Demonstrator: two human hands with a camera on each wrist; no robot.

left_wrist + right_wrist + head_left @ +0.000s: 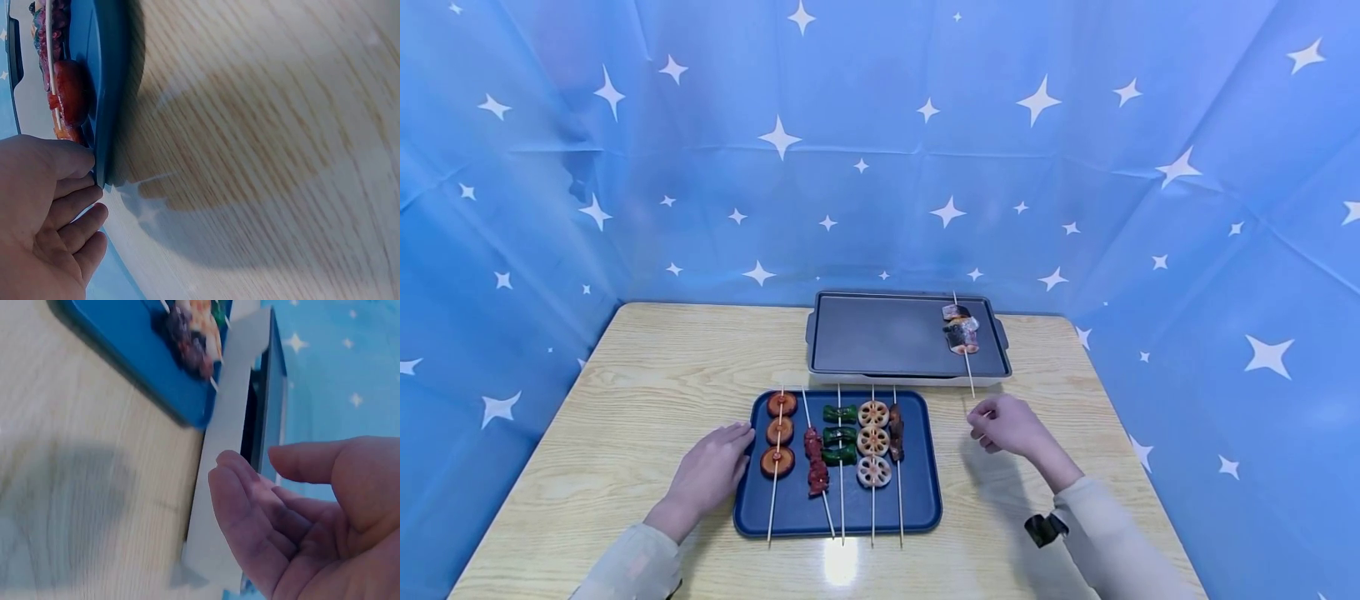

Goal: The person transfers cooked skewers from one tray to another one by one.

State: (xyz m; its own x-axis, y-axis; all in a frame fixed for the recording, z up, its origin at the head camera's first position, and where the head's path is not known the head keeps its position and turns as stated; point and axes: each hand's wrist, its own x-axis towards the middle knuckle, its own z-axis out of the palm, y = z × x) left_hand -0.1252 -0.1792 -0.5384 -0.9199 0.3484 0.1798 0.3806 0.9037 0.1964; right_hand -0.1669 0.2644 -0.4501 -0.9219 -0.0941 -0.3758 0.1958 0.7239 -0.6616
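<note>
My left hand [711,467] lies at the left side of a blue tray [934,467], its thumb and fingertips touching the rim in the left wrist view. Several skewers lie side by side on the tray: round orange-brown slices [779,431], red meat chunks [816,475], green pieces [839,436], lotus root slices [873,441] and brown meat [896,432]. My right hand [1011,429] hovers right of the tray, thumb and fingers apart with nothing between them in the right wrist view. Just beyond it, a skewer of dark and pale chunks [961,335] lies on the griddle.
The dark rectangular griddle [880,337] with a pale base stands behind the tray, near the table's back edge. Both are on a light wooden table [662,367]. A blue star-patterned curtain [865,183] surrounds the back and sides.
</note>
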